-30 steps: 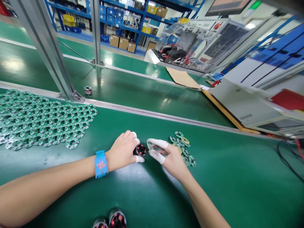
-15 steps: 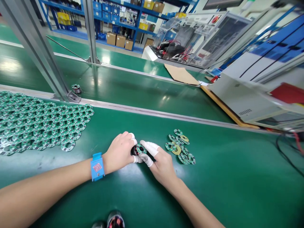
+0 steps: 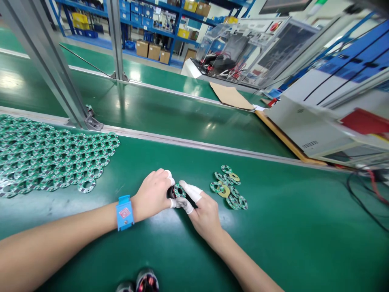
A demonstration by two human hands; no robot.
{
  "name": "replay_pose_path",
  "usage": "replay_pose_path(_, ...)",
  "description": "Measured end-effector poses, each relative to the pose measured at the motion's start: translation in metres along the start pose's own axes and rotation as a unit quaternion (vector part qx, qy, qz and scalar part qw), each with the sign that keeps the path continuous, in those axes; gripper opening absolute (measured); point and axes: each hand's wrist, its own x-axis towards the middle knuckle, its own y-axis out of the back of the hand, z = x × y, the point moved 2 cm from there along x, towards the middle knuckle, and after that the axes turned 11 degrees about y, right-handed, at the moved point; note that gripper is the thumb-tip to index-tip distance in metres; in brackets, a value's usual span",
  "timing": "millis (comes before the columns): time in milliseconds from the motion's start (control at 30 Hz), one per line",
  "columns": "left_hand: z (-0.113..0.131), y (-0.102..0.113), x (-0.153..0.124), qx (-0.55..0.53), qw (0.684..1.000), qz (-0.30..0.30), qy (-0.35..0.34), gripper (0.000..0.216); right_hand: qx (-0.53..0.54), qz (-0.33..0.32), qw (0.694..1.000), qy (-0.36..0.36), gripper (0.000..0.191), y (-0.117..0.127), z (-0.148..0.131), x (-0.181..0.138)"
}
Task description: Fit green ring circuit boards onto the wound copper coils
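The hands come together near the middle of the green worktop (image 3: 288, 227), their white-covered thumbs touching or nearly so. The left hand (image 3: 153, 194), a blue strap (image 3: 124, 213) at its wrist, is clamped round a dark wound core (image 3: 172, 193); the right hand (image 3: 206, 217) pinches a green ring board (image 3: 176, 188) between thumb and finger at the core's end — whether it is fully seated, I cannot tell. Just right of them lies a loose heap of ring boards (image 3: 232, 191), a couple with yellow faces up. Well to the left, overlapping rows of ring boards (image 3: 54, 162) spread near a slanting metal post (image 3: 54, 69). Two round metal parts (image 3: 147, 280) are cut off at the bottom edge — one showing copper windings. Beyond the metal rail (image 3: 188, 143) lies a cardboard sheet (image 3: 231, 96)
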Motion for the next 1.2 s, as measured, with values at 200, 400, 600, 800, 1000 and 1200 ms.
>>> replay_pose_path(200, 0.000, 0.000, -0.002, -0.007, 1.000, -0.006, 0.003, 0.029, 0.074, -0.010, 0.996, -0.044, 0.036, 0.002, -0.001, 0.008)
replay_pose_path(400, 0.000, 0.002, 0.000, -0.002, 1.000, -0.013, 0.010, 0.026, 0.143, -0.072, 0.984, -0.081, 0.029, 0.004, -0.001, 0.018)
replay_pose_path(600, 0.005, 0.023, -0.011, -0.055, 0.998, -0.023, -0.028, 0.042, 0.218, -0.090, 0.965, -0.117, 0.040, 0.007, 0.007, 0.014)
replay_pose_path(800, 0.021, 0.021, -0.025, 0.074, 0.987, -0.042, -0.139, 0.024, 0.321, -0.123, 0.929, -0.139, 0.037, 0.014, 0.012, 0.014)
replay_pose_path(1000, 0.028, 0.009, -0.028, 0.177, 0.957, 0.002, -0.230, 0.022, 0.308, -0.079, 0.936, -0.154, 0.031, 0.002, 0.007, 0.012)
replay_pose_path(1200, 0.024, 0.017, -0.025, 0.137, 0.971, -0.013, -0.198, 0.021, 0.235, -0.057, 0.960, -0.141, 0.024, 0.026, 0.002, 0.022)
